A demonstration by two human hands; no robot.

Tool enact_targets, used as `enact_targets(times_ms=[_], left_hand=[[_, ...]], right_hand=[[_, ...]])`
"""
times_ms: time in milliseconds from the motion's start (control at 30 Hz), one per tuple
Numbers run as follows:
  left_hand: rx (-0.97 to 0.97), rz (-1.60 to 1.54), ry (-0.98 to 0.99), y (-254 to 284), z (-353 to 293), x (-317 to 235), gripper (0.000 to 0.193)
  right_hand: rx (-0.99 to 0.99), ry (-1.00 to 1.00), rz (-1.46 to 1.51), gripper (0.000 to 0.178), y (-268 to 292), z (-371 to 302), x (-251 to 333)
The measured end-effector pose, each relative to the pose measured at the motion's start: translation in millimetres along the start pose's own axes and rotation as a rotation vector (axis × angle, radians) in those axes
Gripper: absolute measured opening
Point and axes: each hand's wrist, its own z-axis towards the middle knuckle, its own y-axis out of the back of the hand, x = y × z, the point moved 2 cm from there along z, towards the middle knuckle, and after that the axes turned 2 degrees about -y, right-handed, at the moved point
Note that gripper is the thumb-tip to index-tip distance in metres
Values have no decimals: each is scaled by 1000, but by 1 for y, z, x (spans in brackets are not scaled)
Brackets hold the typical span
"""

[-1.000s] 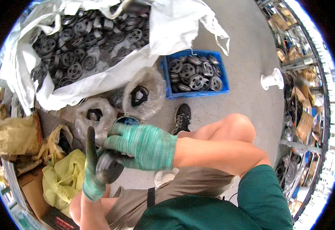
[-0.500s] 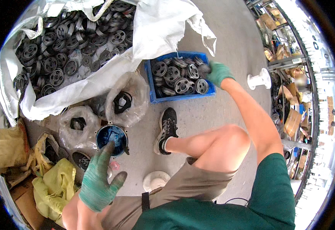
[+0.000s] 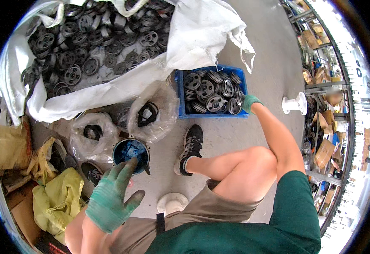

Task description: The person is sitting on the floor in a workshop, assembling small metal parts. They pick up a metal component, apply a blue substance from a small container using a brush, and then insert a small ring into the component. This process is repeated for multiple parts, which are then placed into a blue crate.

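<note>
My right hand [image 3: 250, 104], in a green glove, reaches over the right edge of a blue crate [image 3: 213, 115]. Its fingers are closed on the rim of a dark grooved pulley wheel [image 3: 239, 98], seen nearly edge-on; the fingertips are partly hidden. More black and grey pulley wheels [image 3: 214, 103] fill the crate in a loose pile. My left hand [image 3: 113, 195], in a green glove with darkened fingertips, hovers palm down with fingers spread and nothing in it. Its fingertips overlap the lower edge of a round blue-lined container [image 3: 130, 151] below.
A large white woven sack [image 3: 96, 96] full of pulley wheels lies at the far left. Two clear plastic bags [image 3: 161, 122] with dark round parts stand before it. Yellow sacking [image 3: 58, 203] is at the left, a white spool [image 3: 295, 103] at the right, near loaded shelving [image 3: 327, 86].
My right hand has moved nearer, down along the crate's right side to a wheel by the edge. The view has shifted slightly. My left hand stays spread in much the same place.
</note>
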Motion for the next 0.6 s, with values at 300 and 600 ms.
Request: enact_targets(times_ms=[300,600], left_hand=[[61,158,-132,-4,-31,-5,66],[-286,-569,-30,28,-115,39,67]], right_hand=[[-37,580,-36,31,169,-223,214],[388,1000,-339,52,59,-358,351]])
